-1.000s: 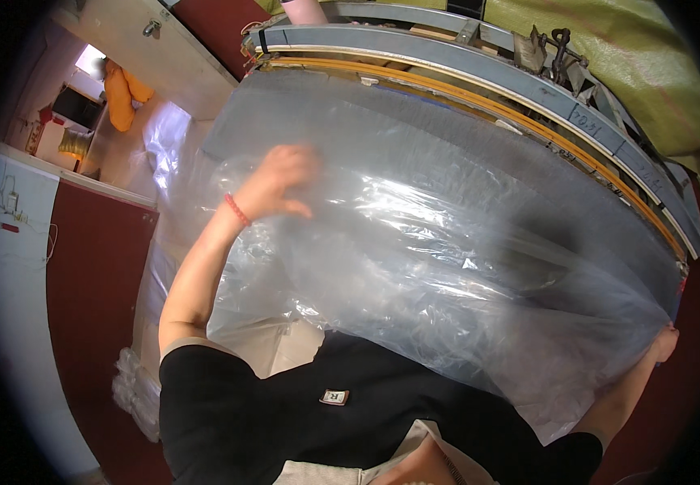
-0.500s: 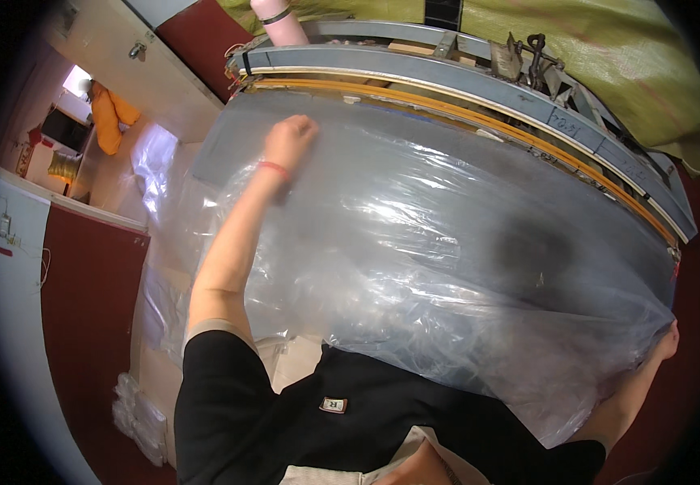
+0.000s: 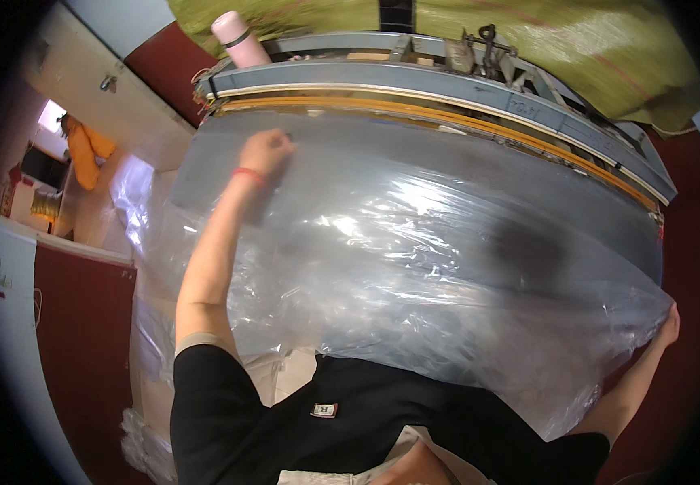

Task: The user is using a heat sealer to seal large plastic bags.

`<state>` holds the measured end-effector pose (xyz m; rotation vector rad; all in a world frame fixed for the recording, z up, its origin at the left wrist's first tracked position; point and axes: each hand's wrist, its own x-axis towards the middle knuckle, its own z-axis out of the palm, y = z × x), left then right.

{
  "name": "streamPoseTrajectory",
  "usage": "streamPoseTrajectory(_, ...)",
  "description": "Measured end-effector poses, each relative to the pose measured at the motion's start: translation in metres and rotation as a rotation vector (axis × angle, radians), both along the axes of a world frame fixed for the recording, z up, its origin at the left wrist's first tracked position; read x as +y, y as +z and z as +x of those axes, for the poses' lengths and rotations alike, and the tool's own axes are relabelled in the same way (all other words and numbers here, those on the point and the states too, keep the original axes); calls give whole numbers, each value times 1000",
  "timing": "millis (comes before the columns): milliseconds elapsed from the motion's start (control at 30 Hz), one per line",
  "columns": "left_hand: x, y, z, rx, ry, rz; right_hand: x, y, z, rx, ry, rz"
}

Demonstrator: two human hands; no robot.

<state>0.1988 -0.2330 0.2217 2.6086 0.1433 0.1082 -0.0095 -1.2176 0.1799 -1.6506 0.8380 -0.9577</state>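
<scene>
A large sheet of clear plastic film (image 3: 414, 267) lies wrinkled and shiny over a grey tabletop (image 3: 228, 141) in front of me. My left hand (image 3: 267, 152) is closed over the far left part of the table, at the film's far edge, with a red band round the wrist. Its fingers are curled and slightly blurred, seemingly pinching the film. At the right end, my right hand (image 3: 670, 325) grips the film's corner beyond the table's side. From there the film stretches in taut folds back across the table, and its near part hangs against my black shirt.
A grey metal frame (image 3: 301, 77) with orange strips (image 3: 414, 109) runs along the far edge. A pink bottle (image 3: 241, 40) and a metal clamp (image 3: 487, 52) sit there. Yellow-green sheeting (image 3: 576, 48) hangs behind. An open door (image 3: 115, 73) stands left; more plastic (image 3: 143, 440) lies on the floor.
The view has shifted, so the table and frame sit further left and the far edge lower. Both hands stay closed, near the same places on the film.
</scene>
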Motion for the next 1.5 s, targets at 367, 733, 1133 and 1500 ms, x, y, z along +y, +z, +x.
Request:
streamPoseTrajectory(367, 25, -18, 44, -624, 442, -620, 109, 11, 174, 310, -372, -660)
streamPoseTrajectory(733, 111, -77, 117, -770, 379, -577, 125, -17, 252, -4, -124, -339)
streamPoseTrajectory(1133, 100, -65, 114, -690, 526, -701, 124, -6, 247, -307, -148, -151)
streamPoseTrajectory(1500, 72, -5, 31, -400, 26, -757, 138, 33, 162, 15, 69, -397)
